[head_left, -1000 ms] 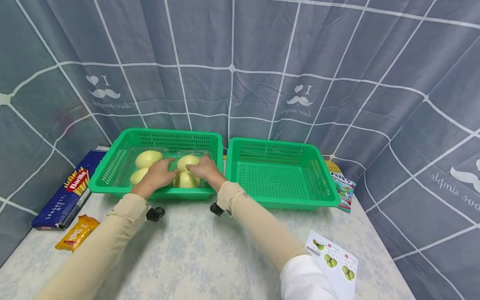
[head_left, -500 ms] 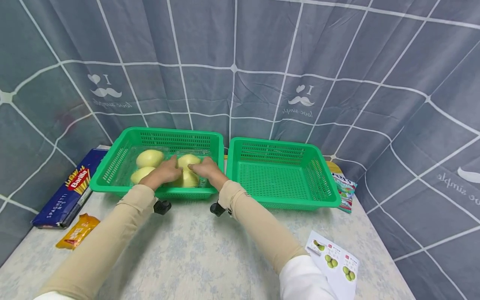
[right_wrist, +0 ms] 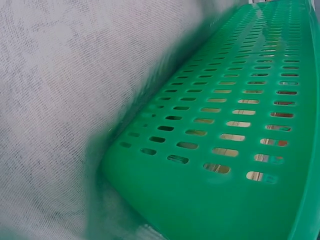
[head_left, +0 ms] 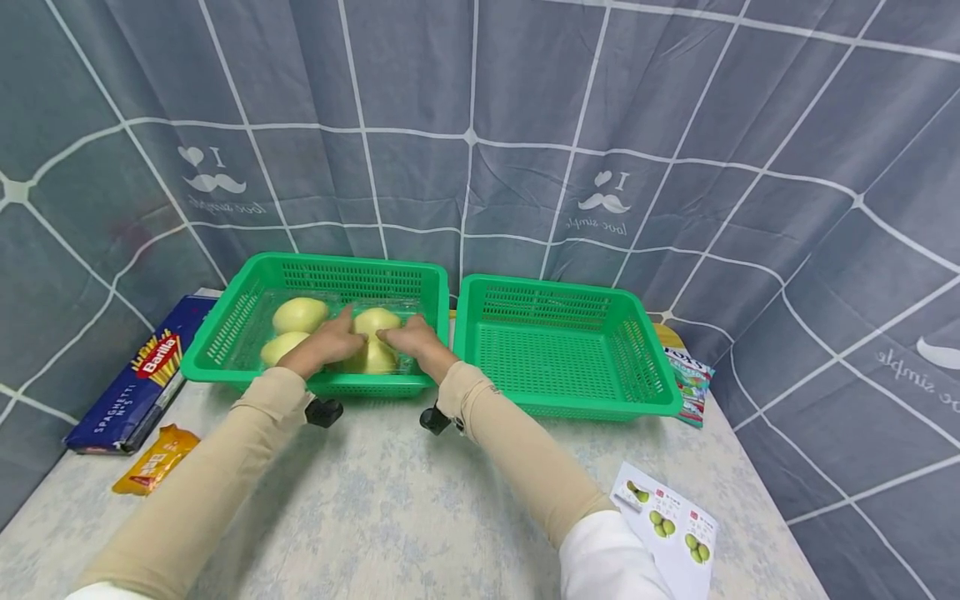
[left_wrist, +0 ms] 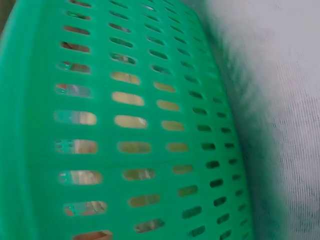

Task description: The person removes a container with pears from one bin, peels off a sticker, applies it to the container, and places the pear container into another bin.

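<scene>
In the head view, a green plastic basket [head_left: 225, 371] on the left holds pale yellow oval fruits in two clear plastic boxes. My left hand [head_left: 330, 340] and right hand [head_left: 416, 340] grip the right-hand fruit box [head_left: 408, 308] from either side, thumbs toward its two fruits [head_left: 377, 320]. Farther left lie the other pair of fruits [head_left: 300, 315], just beside my left hand. Fingertips are hidden among the fruits and box walls. Both wrist views show mainly the slotted basket wall [left_wrist: 105, 160], with yellow glimpsed through the holes.
A second green basket [head_left: 543, 362] with nothing in it stands to the right. Left of the baskets are a blue spaghetti box [head_left: 142, 383] and an orange packet [head_left: 159, 460]. A snack bag [head_left: 688, 383] and a printed sheet [head_left: 663, 529] lie at right. A grey curtain [head_left: 525, 100] hangs behind.
My left hand has shifted right, from between the two fruit pairs to close against the right-hand pair. The right hand stays nearly in place. The view has drifted slightly.
</scene>
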### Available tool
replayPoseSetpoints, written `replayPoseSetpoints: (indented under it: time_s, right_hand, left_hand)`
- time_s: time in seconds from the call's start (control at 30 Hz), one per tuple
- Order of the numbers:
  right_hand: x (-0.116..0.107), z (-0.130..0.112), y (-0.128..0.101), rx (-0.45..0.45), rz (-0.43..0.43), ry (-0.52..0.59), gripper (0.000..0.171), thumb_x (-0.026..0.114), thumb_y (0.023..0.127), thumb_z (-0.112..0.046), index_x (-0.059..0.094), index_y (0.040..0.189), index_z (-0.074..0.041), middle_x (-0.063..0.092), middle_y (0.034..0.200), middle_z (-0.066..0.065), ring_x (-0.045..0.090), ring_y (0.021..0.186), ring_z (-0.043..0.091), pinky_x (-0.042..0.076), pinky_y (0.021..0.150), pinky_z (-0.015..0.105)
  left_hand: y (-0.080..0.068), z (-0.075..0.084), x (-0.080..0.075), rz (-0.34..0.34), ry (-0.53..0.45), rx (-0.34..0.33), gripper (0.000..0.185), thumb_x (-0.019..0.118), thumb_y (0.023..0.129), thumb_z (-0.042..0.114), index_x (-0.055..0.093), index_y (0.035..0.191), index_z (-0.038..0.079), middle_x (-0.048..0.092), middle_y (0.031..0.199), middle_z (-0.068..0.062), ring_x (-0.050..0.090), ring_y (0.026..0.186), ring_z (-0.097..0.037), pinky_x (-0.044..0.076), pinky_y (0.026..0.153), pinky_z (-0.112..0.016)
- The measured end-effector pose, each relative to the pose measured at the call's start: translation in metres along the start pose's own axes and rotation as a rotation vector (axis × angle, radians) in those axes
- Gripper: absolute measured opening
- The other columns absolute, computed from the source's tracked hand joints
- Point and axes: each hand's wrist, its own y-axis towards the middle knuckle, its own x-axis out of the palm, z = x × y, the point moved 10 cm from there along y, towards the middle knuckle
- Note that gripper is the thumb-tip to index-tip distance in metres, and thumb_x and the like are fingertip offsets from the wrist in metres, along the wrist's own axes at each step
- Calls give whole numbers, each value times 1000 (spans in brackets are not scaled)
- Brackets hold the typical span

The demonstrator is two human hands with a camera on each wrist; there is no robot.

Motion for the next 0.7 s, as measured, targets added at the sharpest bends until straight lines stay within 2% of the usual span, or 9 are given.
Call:
replayPoseSetpoints:
  time_s: [0.03,0.13,0.23,0.37,0.53,0.6,0.7]
  right_hand:
    - [0,0,0,3,-5,11,82,59,100,-34,14,161,-2,13,170,11,19,156,31,26,126,46]
    - [1,1,0,17,-16,41,84,60,100,-34,12,161,-3,9,171,10,17,157,32,24,127,48]
    - [1,2,-1,30,-22,56,84,59,100,-34,11,161,-3,7,171,11,17,157,33,24,126,50]
    - [1,1,-3,19,-37,76,83,56,102,-37,9,162,-4,7,171,12,17,157,35,24,126,51]
    - [-1,-3,-8,-17,-80,94,77,45,106,-40,4,162,-5,6,171,14,16,157,35,24,126,53]
    - [-5,-6,-11,-35,-85,94,69,39,108,-33,6,162,-4,9,170,15,18,156,35,27,125,52]
    - [-13,-12,-14,-66,-71,79,59,32,107,-16,13,161,-2,16,169,15,22,155,33,32,122,51]
  left_hand:
    - [-1,0,0,-3,-23,3,77,34,107,23,-18,156,-5,11,161,-38,20,148,-55,35,114,-64]
    - [-2,-1,0,-17,-108,8,78,35,107,22,-19,157,-1,3,163,-36,7,150,-55,19,119,-70]
    - [-2,-4,-1,-27,-190,3,77,35,106,19,-19,158,2,-6,163,-35,3,150,-57,18,117,-74]
    - [-4,-9,-4,-24,-264,-12,75,30,101,10,-15,160,6,-8,164,-33,3,150,-57,24,114,-74]
    - [-7,-14,-9,14,-319,-4,76,24,92,1,-7,161,5,-9,166,-29,11,150,-53,43,100,-60]
    - [-8,-14,-12,42,-312,12,74,24,92,1,-4,161,3,-2,165,-32,21,147,-52,43,93,-54]
    - [-11,-13,-17,91,-295,41,70,24,95,1,2,161,1,12,162,-37,36,140,-52,46,92,-49]
